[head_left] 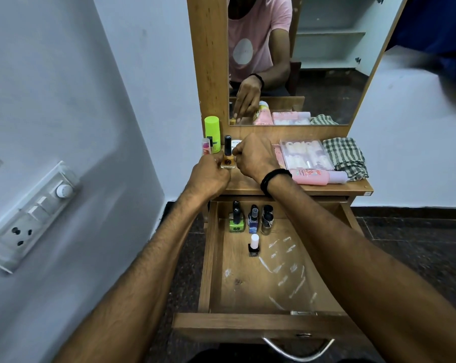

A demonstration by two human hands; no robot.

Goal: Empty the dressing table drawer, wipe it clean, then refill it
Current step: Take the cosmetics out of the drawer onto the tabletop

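The wooden drawer (213, 271) is pulled out below the tabletop. At its back stand a green nail polish bottle (236, 222), a blue one (253, 219) and a clear one (267, 218); a black bottle with a white cap (253, 246) stands in front of them. On the tabletop an orange nail polish bottle (228, 158) stands upright. My left hand (211, 176) touches its left side with closed fingers. My right hand (253, 155) is closed beside its right side; what it holds, if anything, is hidden.
On the tabletop (326, 188) are a lime-green roll-on (212, 133), a small pink item (206, 148), a clear box of press-on nails (306, 154), a pink tube (318, 176) and a checked cloth (346, 158). A mirror (313, 61) stands behind. A switchboard (30, 216) is on the left wall.
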